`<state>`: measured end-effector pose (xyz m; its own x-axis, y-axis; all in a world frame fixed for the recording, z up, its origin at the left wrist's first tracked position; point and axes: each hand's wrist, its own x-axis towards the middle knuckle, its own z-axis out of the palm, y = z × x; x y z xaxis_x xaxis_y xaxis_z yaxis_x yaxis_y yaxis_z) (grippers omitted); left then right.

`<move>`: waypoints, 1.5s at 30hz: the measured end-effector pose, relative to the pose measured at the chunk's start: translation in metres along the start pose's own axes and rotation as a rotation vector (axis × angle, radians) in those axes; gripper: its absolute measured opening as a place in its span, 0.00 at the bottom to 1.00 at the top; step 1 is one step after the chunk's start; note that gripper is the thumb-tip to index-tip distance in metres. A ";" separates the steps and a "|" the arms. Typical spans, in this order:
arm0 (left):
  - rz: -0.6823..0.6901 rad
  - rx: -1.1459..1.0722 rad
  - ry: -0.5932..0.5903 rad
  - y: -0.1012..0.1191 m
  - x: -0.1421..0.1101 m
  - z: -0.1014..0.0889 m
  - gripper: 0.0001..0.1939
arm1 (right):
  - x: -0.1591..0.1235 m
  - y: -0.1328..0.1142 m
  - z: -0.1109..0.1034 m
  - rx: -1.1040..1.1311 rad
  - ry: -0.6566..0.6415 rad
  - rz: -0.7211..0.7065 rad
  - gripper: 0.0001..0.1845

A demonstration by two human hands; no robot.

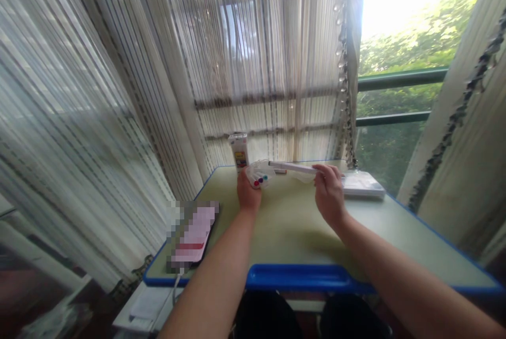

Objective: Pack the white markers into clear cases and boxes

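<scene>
My left hand (249, 191) is closed around a clear plastic bag (265, 170) above the far part of the table. Several round coloured ends, among them red, purple and blue ones, show at the lower side of the bag. My right hand (330, 189) grips one end of a long white pen-like stick (294, 167), held nearly level. Its dark far tip points left and lies close to the bag's opening; whether it touches the plastic I cannot tell. Just behind my left hand stands a tall pale carton (239, 150) with a coloured label.
To the right of my right hand lies a flat white package (363, 186) in clear wrap. A blurred-out phone (195, 236) with a cable rests at the table's left. The pale table (284, 233) has a blue edge. Striped curtains (269, 65) hang behind it.
</scene>
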<state>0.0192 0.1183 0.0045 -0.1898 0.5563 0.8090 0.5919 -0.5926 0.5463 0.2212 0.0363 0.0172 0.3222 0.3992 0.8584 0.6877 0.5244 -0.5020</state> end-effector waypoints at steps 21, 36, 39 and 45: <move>0.123 -0.055 -0.189 0.016 -0.008 0.006 0.24 | -0.008 -0.014 0.008 0.113 -0.286 -0.260 0.05; 0.143 -0.078 -0.232 0.017 -0.009 0.004 0.24 | -0.004 -0.011 0.007 0.095 -0.360 -0.252 0.07; 0.126 -0.086 -0.239 0.016 -0.009 0.005 0.22 | -0.003 -0.018 0.002 0.176 -0.231 -0.165 0.07; 0.073 -0.032 -0.111 0.005 -0.003 0.005 0.25 | 0.013 -0.014 -0.002 0.559 0.067 0.235 0.12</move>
<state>0.0265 0.1162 0.0036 -0.0577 0.5709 0.8190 0.5755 -0.6513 0.4946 0.2174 0.0327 0.0359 0.4766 0.5137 0.7134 0.1535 0.7504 -0.6429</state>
